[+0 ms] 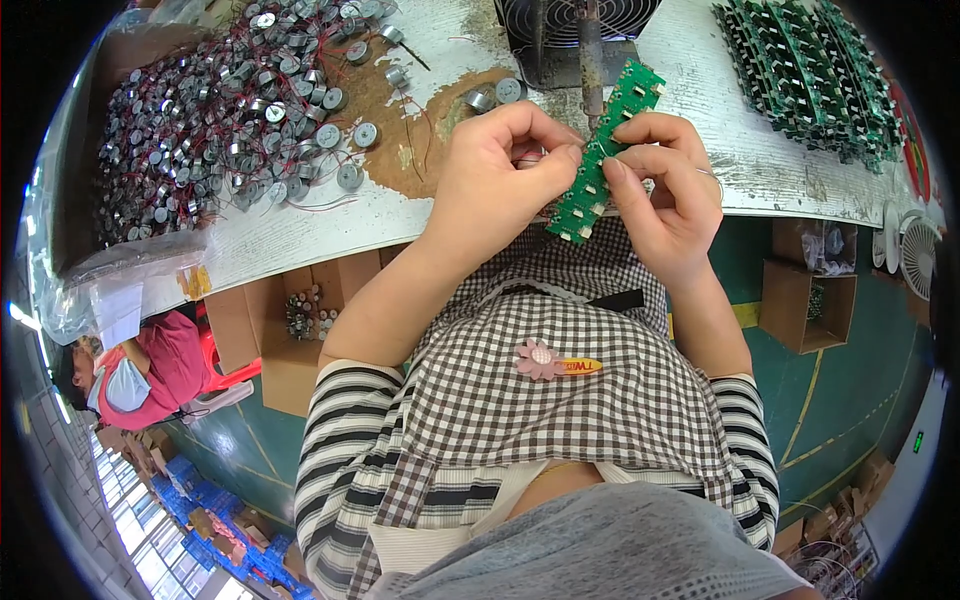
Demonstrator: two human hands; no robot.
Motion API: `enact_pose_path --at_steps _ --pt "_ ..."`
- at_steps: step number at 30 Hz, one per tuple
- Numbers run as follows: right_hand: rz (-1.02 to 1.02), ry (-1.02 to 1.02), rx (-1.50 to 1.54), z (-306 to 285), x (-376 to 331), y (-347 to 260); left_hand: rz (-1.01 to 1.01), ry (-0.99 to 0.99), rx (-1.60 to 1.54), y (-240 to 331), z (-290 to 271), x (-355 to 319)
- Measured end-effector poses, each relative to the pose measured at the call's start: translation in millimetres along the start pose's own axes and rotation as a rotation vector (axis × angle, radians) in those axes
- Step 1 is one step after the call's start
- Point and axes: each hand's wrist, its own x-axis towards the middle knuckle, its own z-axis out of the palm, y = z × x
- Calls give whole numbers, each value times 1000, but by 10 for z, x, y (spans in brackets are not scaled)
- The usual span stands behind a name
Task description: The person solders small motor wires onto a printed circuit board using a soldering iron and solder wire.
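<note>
My right hand (672, 185) grips a long green circuit board strip (577, 212) by its right edge, thumb and fingers closed on it. The strip stands tilted, its top leaning right, with small white parts along it. At its left edge my left hand (508, 165) is closed in a pinch; a bit of something pale and reddish shows inside the curled fingers, too hidden to name. Just above both hands, the tip of an upright soldering iron (591, 70) points down close to the strip. Two small round metal motors (510, 91) lie beyond my left hand.
A heap of small motors with red wires (240, 120) covers the table's left side, partly in a cardboard box (78, 180). Stacked green boards (805, 80) lie at the far right. A black fan (530, 25) stands behind the iron. Another person (165, 365) sits at lower left.
</note>
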Motion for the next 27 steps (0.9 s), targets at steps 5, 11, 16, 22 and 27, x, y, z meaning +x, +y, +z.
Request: enact_pose_path --at_steps 5,11,16,22,27 --pt "-25 -9 -51 1 34 24 58 18 -12 -14 18 26" --pt "-27 -24 -73 3 57 -7 56 46 -4 2 21 20" --pt "-8 -9 -58 19 -37 25 7 -30 124 -12 -16 -12" --pt "-91 50 -159 -16 -33 15 25 -21 67 -42 -20 -24" --pt "142 95 128 -83 -69 45 391 -22 480 147 -373 87"
